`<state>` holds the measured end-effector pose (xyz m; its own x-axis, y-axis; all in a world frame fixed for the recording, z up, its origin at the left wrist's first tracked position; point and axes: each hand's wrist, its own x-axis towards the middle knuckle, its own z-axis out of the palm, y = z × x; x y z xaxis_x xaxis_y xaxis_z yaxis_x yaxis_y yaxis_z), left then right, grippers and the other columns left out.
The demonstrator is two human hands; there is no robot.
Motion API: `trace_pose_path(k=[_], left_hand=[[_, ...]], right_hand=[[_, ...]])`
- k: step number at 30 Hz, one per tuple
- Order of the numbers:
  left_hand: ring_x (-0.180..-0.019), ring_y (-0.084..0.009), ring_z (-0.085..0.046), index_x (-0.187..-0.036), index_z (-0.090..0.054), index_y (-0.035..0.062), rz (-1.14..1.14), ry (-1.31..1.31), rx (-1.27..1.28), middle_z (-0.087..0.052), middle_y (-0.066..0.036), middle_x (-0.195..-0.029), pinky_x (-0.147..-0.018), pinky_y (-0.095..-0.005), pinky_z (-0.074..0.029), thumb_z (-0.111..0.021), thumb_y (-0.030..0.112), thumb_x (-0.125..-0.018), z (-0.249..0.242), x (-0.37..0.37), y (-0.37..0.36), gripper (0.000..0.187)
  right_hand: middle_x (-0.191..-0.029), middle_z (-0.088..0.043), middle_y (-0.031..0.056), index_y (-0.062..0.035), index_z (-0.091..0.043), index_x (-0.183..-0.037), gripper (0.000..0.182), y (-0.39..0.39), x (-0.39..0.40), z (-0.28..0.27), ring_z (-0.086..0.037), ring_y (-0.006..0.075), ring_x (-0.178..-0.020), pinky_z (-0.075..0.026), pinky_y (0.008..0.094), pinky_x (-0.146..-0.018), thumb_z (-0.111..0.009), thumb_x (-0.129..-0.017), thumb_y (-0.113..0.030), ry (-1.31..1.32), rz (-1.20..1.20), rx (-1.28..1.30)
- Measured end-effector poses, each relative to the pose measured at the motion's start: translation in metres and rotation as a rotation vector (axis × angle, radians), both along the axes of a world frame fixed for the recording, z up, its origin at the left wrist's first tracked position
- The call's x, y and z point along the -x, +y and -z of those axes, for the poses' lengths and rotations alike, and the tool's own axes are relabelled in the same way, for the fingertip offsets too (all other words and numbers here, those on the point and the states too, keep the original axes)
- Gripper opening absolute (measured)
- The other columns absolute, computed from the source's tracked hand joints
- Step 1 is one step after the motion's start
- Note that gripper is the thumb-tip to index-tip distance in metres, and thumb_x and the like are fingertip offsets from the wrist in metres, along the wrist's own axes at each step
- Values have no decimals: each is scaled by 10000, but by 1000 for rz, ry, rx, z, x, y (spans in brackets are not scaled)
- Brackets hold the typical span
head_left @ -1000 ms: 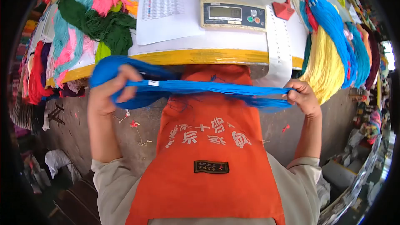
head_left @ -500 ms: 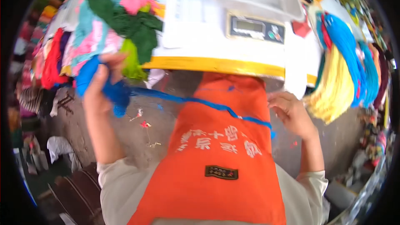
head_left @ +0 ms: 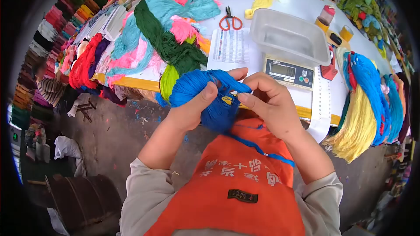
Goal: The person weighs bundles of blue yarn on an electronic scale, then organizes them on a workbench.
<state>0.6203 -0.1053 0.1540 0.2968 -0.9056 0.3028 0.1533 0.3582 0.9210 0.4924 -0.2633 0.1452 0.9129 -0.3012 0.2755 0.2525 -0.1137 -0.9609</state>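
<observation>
A bundle of bright blue yarn (head_left: 189,88) hangs in front of my orange apron (head_left: 218,170), close to the table edge. My left hand (head_left: 192,111) grips the bundle from below, its thumb pressed against the strands. At the bundle's right end, the thumb and fingertips of my right hand (head_left: 273,105) pinch a looped section of the blue yarn. The lower part of the bundle droops between both hands. Just behind it, a lime green skein (head_left: 168,82) hangs over the table edge.
A digital scale (head_left: 286,72) carries a clear plastic tub (head_left: 291,35). Red-handled scissors (head_left: 230,19) lie beside a printed sheet (head_left: 228,47). Dark green yarn (head_left: 168,39) is heaped left; blue and yellow skeins (head_left: 358,118) hang right. A person in striped clothing (head_left: 49,88) is at far left.
My left hand has brought the blue yarn from the left to the middle. My right hand, previously apart at the right, has moved in and taken hold of the yarn.
</observation>
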Motion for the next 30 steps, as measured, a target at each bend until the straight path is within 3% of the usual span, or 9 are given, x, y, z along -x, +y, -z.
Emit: trace_pose_path(k=[2,5,11,14,18,20,26,28,30], left_hand=[[-1340,-276,-461,-1408,-421,-101,-73,75,-152,-403,-232,-1502,-1103,-398,-361,-567,624,-906,1,6,-5,893],[-1266,-223,-505,-1430,-408,-79,-38,-12,-30,-502,-164,-1396,-1093,-370,-367,-576,517,-946,19,6,-18,786],[-1272,-208,-502,-1471,-356,-50,-91,-4,3,-518,-141,-1391,-1095,-361,-368,-612,491,-940,18,15,-26,800],[-1159,-159,-571,-1383,-483,-31,-163,96,-94,-611,-91,-1245,-1025,-334,-437,-653,170,-931,20,18,-26,523],[-1121,-150,-583,-1362,-504,-31,-171,149,-162,-622,-81,-1217,-1007,-329,-443,-663,143,-914,13,21,-26,507],[-1005,-114,-580,-1235,-585,-43,-175,165,-176,-644,-45,-1080,-888,-272,-468,-665,105,-916,14,18,-25,360],[-897,-137,-604,-1320,-527,-41,41,334,-109,-637,-51,-998,-875,-287,-461,-633,186,-913,27,8,-23,478],[-755,-137,-580,-1216,-601,-54,151,257,-220,-609,-38,-808,-743,-291,-467,-611,200,-901,32,6,-14,405],[-640,-111,-557,-967,-662,-7,202,2,-240,-595,-25,-708,-610,-283,-441,-609,200,-897,34,-10,10,225]], right_hand=[[-869,-547,-18,-35,-634,-948,89,0,3,-5,-452,16,-643,-382,209,-574,-683,-917,-103,63,-13,-86],[-865,-553,-29,-41,-633,-976,91,4,8,-12,-447,22,-629,-377,210,-562,-678,-921,-98,178,-53,-325],[-851,-522,-17,-53,-643,-937,86,-9,7,4,-433,54,-656,-384,235,-607,-697,-871,-62,6,143,147],[-849,-496,-16,-57,-646,-913,86,-6,9,1,-429,47,-647,-357,217,-580,-700,-848,-38,9,172,134],[-842,-536,-26,-58,-636,-914,76,-3,12,-2,-439,23,-638,-344,191,-554,-686,-864,-32,-71,217,205],[-821,-573,-24,-65,-626,-931,50,-2,16,-11,-437,16,-609,-330,181,-515,-654,-900,-37,17,105,-314],[-709,-528,-52,-69,-601,-980,88,-7,23,1,-401,4,-568,-289,180,-464,-590,-987,-156,252,-131,-615],[-718,-510,-64,-78,-597,-1005,111,-18,32,1,-384,-2,-568,-279,179,-465,-602,-988,-188,215,-51,-318],[-708,-476,-74,-92,-590,-1020,93,-27,53,-4,-343,2,-545,-273,183,-463,-605,-984,-177,126,88,-451]])
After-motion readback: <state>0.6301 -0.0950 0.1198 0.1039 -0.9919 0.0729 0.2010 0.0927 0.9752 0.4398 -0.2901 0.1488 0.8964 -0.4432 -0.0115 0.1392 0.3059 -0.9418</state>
